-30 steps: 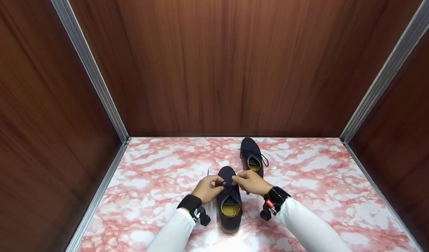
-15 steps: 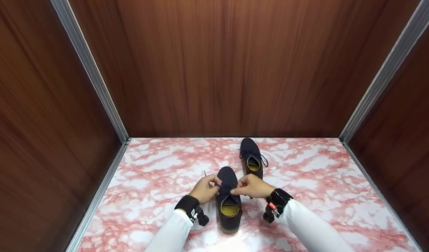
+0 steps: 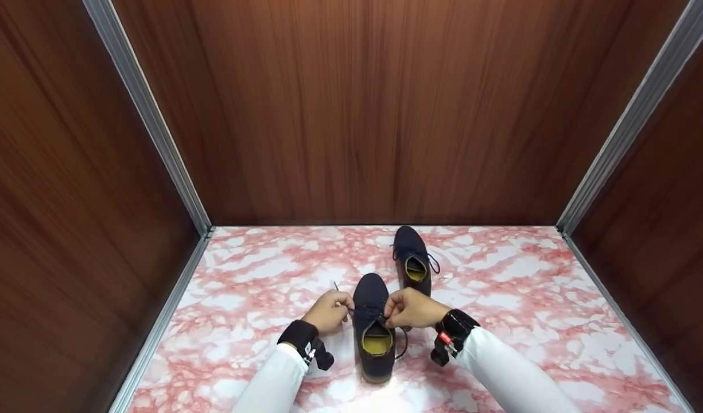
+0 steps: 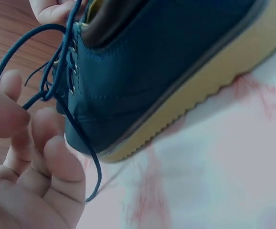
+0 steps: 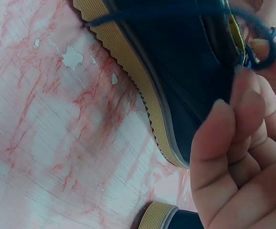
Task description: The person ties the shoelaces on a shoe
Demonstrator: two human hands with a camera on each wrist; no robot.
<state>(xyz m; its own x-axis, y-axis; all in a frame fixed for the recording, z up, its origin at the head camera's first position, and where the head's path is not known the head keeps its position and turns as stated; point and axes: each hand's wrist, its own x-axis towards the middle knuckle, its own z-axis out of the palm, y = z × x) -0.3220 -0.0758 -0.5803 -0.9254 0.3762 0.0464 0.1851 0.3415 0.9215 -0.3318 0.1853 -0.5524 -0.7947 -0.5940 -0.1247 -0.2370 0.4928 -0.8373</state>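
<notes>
A dark navy lace-up shoe with a yellow lining stands upright, toe pointing away from me. My left hand is at its left side and pinches a blue shoelace, which forms a loop by the eyelets in the left wrist view. Over the laces on the right, my right hand has its thumb and fingers pinched together on the lace; its fingertips partly hide the spot. Around the lace crossing the cord looks loosely looped. One lace end hangs down beside the shoe's toe in the left wrist view.
A matching shoe, its lace tied in a bow, stands farther back to the right, close behind my right hand. The surface is red-and-white marbled. Brown wood-look panels with metal edge strips enclose it on three sides.
My right hand has moved from near the toe back to the laces. My left hand has drawn slightly leftward off the shoe. A lace strand now curves out at the shoe's right side.
</notes>
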